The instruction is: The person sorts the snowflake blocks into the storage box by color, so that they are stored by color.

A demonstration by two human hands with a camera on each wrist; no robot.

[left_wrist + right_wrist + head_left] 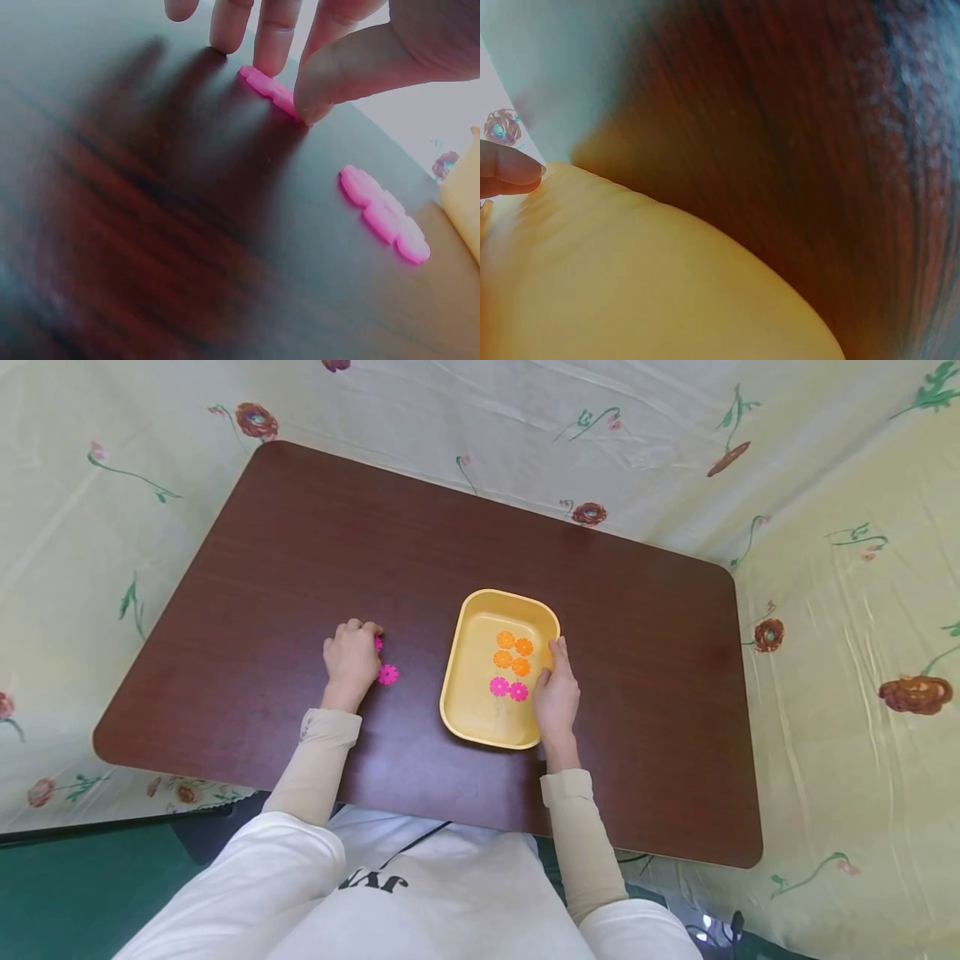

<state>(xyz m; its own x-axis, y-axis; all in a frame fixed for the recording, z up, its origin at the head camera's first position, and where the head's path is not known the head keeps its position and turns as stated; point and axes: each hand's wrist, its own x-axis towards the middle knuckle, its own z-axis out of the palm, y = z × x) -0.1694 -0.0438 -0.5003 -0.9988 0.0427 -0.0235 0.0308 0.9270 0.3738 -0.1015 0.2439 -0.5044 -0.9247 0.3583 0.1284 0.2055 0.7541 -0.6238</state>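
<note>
Fingertips of my left hand (350, 656) pinch one pink flower disc (268, 90) on the table (300, 552); a second pink flower disc (387, 674) lies beside it. Center frame, my right hand (556, 689) grips the yellow tray (480, 727) holding four orange discs (513, 652) and two pink discs (508, 688).

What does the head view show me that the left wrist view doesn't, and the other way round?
Only the head view shows the whole yellow tray with four orange flower pieces and two pink ones in it, and the right hand gripping its right rim. Only the left wrist view shows the thumb and fingers pinching a pink flower piece at the table surface. Both show the left hand, the loose pink flower piece beside it, and the dark wooden table.
</note>
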